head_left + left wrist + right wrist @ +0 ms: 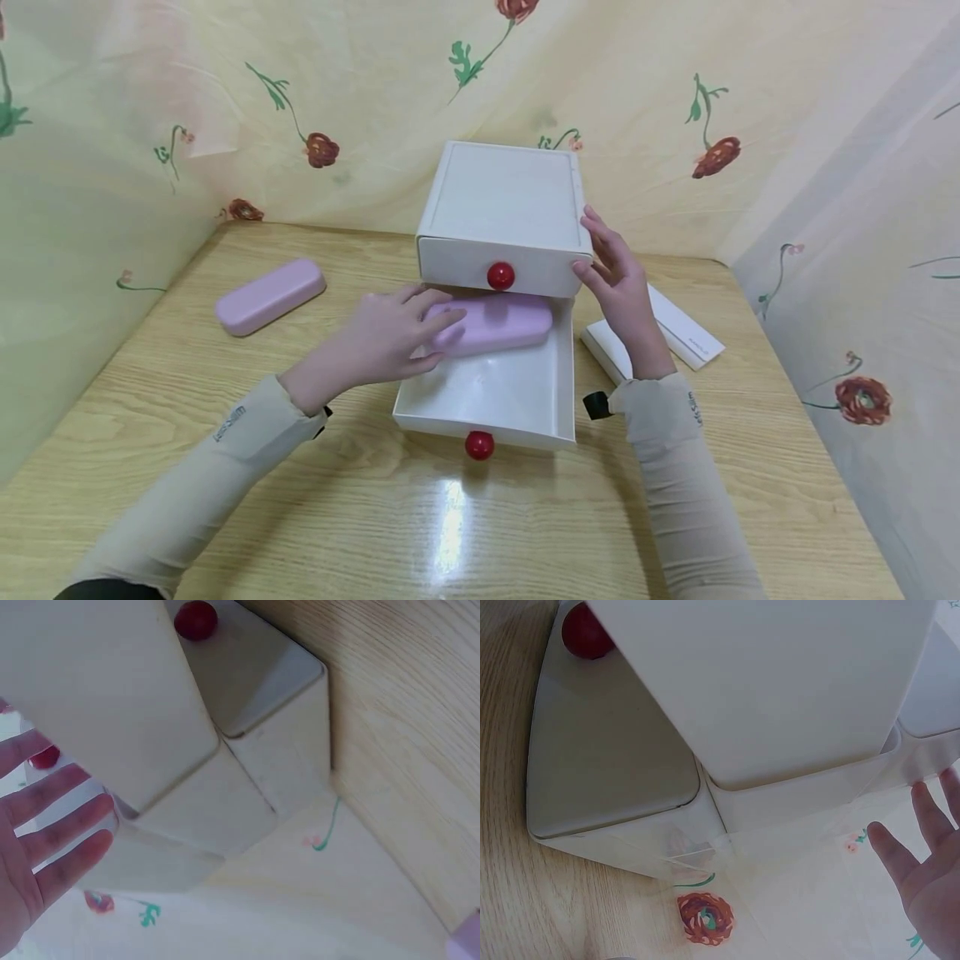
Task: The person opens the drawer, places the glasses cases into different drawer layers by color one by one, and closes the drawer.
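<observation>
Lilac glasses case [498, 327] lies in lower drawer [487, 396]; I see left hand [382, 333] palm-down over its end, right hand [621, 287] against drawer unit [510, 192], both unclenched.

The head view looks forward and down across the pale wood-grain table [330, 517] towards the cream flower-printed cloth [390, 108]. Both wrist views, tilted and much closer, face the white boxy plastic drawer unit [506, 196], one from its left, one from its right; all three share its pulled-out drawer [498, 387].
</observation>
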`<state>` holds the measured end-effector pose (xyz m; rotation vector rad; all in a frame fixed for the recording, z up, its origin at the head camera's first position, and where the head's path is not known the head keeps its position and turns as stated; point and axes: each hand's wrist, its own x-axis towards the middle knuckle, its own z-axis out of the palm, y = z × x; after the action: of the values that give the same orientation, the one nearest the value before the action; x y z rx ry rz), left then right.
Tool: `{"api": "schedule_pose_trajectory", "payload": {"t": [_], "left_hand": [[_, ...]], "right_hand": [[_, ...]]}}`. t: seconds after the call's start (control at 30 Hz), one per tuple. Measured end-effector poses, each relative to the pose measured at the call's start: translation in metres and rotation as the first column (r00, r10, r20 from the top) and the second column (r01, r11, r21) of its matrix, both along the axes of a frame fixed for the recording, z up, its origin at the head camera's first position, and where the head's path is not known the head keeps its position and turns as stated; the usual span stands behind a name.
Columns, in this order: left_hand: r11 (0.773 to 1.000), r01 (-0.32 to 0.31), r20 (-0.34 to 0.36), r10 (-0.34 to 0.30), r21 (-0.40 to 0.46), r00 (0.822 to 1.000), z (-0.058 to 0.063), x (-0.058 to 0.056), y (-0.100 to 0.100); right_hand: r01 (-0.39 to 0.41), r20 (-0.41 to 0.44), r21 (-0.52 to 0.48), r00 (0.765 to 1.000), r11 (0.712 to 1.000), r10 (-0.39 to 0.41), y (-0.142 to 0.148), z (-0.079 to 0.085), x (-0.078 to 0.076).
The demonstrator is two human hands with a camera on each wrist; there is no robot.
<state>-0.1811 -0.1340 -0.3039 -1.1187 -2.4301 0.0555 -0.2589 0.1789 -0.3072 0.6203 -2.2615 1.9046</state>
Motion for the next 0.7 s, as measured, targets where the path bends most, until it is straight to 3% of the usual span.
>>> {"api": "schedule_pose_trajectory", "payload": {"t": [0.23, 0.5, 0.7], "left_hand": [[0.998, -0.048, -0.006, 0.048, 0.032, 0.999, -0.002, 0.006, -0.023], [0.993, -0.056, -0.056, 0.062, 0.102, 0.997, -0.01, 0.008, -0.043], [0.988, -0.13, -0.047, 0.134, 0.078, 0.99, -0.018, 0.009, -0.062]], "right_hand": [[-0.002, 0.006, -0.003, 1.0, 1.0, 0.002, 0.0, 0.0, 0.001], [-0.004, 0.011, -0.009, 1.0, 1.0, 0.004, 0.0, 0.001, 0.001], [-0.001, 0.012, -0.008, 1.0, 1.0, 0.001, 0.0, 0.001, 0.0]]}}
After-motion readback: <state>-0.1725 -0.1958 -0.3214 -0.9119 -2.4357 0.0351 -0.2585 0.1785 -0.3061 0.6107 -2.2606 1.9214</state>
